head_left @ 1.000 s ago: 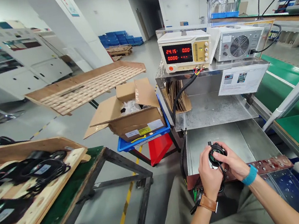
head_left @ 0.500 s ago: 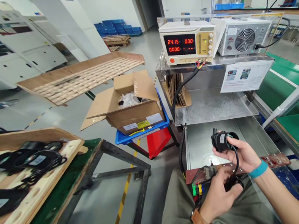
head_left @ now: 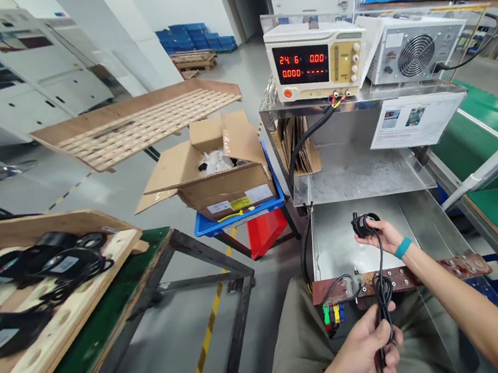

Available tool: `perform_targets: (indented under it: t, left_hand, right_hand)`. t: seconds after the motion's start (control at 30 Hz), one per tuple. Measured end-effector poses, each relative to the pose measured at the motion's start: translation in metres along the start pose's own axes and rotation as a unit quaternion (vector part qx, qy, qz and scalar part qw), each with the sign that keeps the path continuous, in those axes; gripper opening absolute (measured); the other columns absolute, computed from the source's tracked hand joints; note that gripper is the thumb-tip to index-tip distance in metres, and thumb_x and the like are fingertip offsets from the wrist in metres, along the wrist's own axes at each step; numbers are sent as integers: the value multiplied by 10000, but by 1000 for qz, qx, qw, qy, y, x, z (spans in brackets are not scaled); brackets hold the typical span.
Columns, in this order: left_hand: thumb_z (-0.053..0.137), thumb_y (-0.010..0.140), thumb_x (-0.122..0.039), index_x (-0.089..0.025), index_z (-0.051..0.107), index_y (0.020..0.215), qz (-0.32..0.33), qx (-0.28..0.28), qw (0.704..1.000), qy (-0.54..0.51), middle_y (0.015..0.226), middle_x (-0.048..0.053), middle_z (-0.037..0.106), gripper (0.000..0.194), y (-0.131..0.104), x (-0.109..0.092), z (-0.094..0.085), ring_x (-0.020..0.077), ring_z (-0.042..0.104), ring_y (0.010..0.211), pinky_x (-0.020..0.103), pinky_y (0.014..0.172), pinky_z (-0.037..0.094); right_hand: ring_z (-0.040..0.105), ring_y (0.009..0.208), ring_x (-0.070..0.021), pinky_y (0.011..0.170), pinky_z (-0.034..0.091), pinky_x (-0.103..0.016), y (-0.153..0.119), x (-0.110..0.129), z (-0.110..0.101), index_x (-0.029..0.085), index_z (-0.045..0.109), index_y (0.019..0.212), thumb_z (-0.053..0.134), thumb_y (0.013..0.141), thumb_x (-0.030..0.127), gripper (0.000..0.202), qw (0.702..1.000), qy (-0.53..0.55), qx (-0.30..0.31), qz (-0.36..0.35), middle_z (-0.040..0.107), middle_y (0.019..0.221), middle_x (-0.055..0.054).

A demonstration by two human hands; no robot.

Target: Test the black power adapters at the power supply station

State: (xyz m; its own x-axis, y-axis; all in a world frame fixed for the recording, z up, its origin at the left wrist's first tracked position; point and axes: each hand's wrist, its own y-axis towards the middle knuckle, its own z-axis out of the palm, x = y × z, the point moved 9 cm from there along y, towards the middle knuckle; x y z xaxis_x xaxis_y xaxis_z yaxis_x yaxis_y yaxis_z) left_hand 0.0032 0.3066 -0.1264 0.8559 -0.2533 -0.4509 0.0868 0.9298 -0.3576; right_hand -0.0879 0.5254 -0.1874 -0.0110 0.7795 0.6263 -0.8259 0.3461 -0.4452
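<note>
The right hand point(head_left: 385, 234) holds a small black cylindrical pump point(head_left: 362, 224) in a closed grip, raised just above the bare steel counter point(head_left: 336, 242). A thin black cable point(head_left: 381, 279) hangs from the pump and runs down to the left hand point(head_left: 366, 355), whose fingers are curled shut around its lower part near the person's lap. Between the 2 hands, along the near edge of the counter, lies a reddish-brown strip with metal studs point(head_left: 419, 275), and coloured plugs point(head_left: 333, 313) hang just below its left end. On the shelf above stands a cream power supply with a red digital display point(head_left: 318, 62), beside a grey box with a round fan grille point(head_left: 415, 51). To the left, an open cardboard box point(head_left: 213, 176) sits in a blue tray point(head_left: 235, 219), and a plywood board with black coiled parts point(head_left: 29, 283) lies on a green-topped frame.
</note>
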Motion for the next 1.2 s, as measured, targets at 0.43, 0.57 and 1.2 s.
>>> perform_targets:
  t: [0.43, 0.57, 1.2]
  left_hand:
    - [751, 806, -424, -131, 588, 1049, -43, 11, 998, -34, 785, 14, 526, 414, -10, -16, 4, 23, 367, 512, 180, 496, 257]
    - [820, 731, -370, -130, 605, 987, 27, 32, 998, 36, 895, 72, 586, 412, 4, -68, 12, 107, 532, 688, 246, 635, 417]
    - [825, 655, -495, -140, 545, 903, 148, -252, 919, 265, 809, 97, 697, 516, 81, -123, -95, 183, 678, 730, 305, 683, 551]
  right_hand:
    - [676, 877, -279, 877, 558, -466, 18, -5, -12, 179, 535, 1174, 772, 757, 225, 482, 997, -72, 28, 15, 652, 1020, -104]
    - [672, 774, -257, 749, 599, -417, 33, -7, -31, 171, 558, 1074, 783, 742, 216, 404, 989, -141, -11, 30, 649, 910, -84]
    - [639, 680, -214, 652, 603, -395, 52, -35, -79, 179, 562, 1026, 799, 694, 187, 409, 974, -204, -80, 54, 623, 826, -43]
